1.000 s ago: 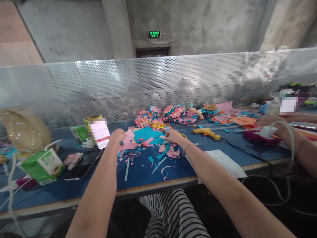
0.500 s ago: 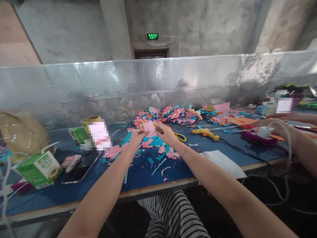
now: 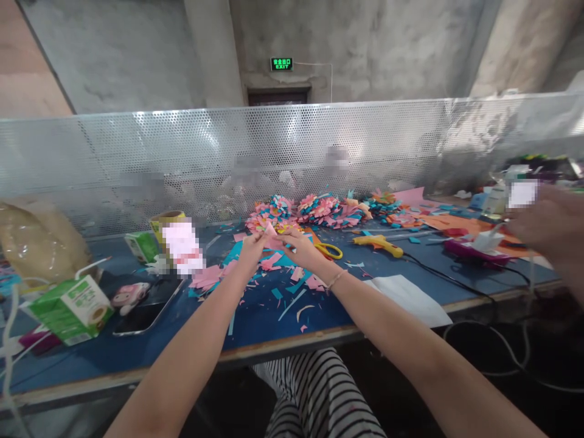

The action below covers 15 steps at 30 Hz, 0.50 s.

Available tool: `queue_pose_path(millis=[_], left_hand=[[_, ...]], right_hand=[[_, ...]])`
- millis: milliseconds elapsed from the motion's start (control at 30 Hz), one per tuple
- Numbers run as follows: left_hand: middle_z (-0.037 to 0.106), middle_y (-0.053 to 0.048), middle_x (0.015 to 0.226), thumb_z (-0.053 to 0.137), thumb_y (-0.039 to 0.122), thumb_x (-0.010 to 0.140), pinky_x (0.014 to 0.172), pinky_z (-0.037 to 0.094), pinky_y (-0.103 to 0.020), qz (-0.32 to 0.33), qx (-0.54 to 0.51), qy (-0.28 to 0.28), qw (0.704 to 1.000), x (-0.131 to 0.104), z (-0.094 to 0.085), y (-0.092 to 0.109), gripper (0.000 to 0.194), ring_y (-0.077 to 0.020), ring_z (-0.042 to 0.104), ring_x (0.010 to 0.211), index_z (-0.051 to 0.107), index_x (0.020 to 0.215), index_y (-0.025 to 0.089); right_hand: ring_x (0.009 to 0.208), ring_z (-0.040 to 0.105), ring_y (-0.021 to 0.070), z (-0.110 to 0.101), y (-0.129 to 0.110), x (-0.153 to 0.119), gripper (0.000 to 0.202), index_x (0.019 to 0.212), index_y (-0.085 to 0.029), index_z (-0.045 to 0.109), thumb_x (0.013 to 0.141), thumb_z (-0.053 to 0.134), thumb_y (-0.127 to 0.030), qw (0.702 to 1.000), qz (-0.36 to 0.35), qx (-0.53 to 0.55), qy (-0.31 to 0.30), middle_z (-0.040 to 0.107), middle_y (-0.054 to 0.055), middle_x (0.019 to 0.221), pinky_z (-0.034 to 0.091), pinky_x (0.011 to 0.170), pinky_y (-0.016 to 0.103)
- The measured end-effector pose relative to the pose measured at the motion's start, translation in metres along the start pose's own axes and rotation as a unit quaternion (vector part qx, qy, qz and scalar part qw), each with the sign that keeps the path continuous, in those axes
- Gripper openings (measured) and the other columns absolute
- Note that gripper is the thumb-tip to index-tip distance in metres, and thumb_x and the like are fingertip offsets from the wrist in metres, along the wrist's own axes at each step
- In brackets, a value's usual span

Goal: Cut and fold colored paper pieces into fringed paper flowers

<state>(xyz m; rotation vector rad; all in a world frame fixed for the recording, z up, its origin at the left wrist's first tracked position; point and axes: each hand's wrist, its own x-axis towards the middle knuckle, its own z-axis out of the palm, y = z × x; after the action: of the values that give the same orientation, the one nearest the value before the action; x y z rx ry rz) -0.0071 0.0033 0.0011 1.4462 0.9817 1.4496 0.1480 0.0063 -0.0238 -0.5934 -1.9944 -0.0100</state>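
Observation:
Between my two hands is a small piece of pink paper (image 3: pixel 271 231), bent over into a fold. My left hand (image 3: pixel 253 249) pinches it from the left. From the other side, the fingers of my right hand (image 3: pixel 295 246) close on its right edge. Below and around them lie pink and blue paper scraps (image 3: pixel 271 263) on the blue table. Just past my fingers sit bunched paper flowers (image 3: pixel 314 213) in pink, blue and orange. Yellow-handled scissors (image 3: pixel 331 250) rest right of my right hand, their blades partly hidden by it.
A yellow glue gun (image 3: pixel 378 244) with a black cord lies to the right, near a white sheet (image 3: pixel 408 299). At left are a green carton (image 3: pixel 70 311) and a phone (image 3: pixel 148 316). A perforated metal screen (image 3: pixel 182 158) stands behind. A co-worker's arm (image 3: pixel 554 231) reaches in at right.
The pink paper was held up flat and square; now it is folded over, and my hands are closer together. The co-worker's arm at the right has risen.

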Motion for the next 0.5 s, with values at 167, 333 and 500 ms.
queue_pose_path(millis=[167,333,500], left_hand=[[0.058,-0.001,0.069,0.063,0.044,0.059,0.050,0.047,-0.023,0.021,0.065,0.009,0.998,0.004,-0.005,-0.006,0.034,-0.0118,0.054,0.058,0.062,0.076,0.015],[0.058,-0.001,0.062,0.059,0.045,0.063,0.048,0.044,-0.023,0.064,0.155,-0.024,0.986,0.008,-0.010,-0.008,0.033,-0.0120,0.052,0.053,0.063,0.072,0.014],[0.058,0.000,0.060,0.061,0.038,0.062,0.049,0.041,-0.023,0.135,0.246,-0.066,0.958,0.007,-0.008,-0.009,0.032,-0.0119,0.051,0.052,0.064,0.084,0.015]], right_hand=[[0.086,0.052,0.0159,0.002,-0.002,-0.001,0.030,0.103,-0.022,0.058,0.077,0.045,-0.015,1.000,0.001,0.027,-0.005,0.050,0.008,0.096,0.050,0.069,0.031],[0.074,0.054,0.0131,0.001,-0.008,0.002,0.020,0.093,-0.018,0.056,0.073,0.051,-0.021,0.988,0.118,0.095,0.027,0.051,0.007,0.093,0.049,0.061,0.028],[0.075,0.055,0.0130,0.005,0.002,0.006,0.029,0.097,-0.018,0.049,0.069,0.054,-0.027,0.956,0.225,0.170,0.085,0.054,0.003,0.083,0.048,0.065,0.028]])
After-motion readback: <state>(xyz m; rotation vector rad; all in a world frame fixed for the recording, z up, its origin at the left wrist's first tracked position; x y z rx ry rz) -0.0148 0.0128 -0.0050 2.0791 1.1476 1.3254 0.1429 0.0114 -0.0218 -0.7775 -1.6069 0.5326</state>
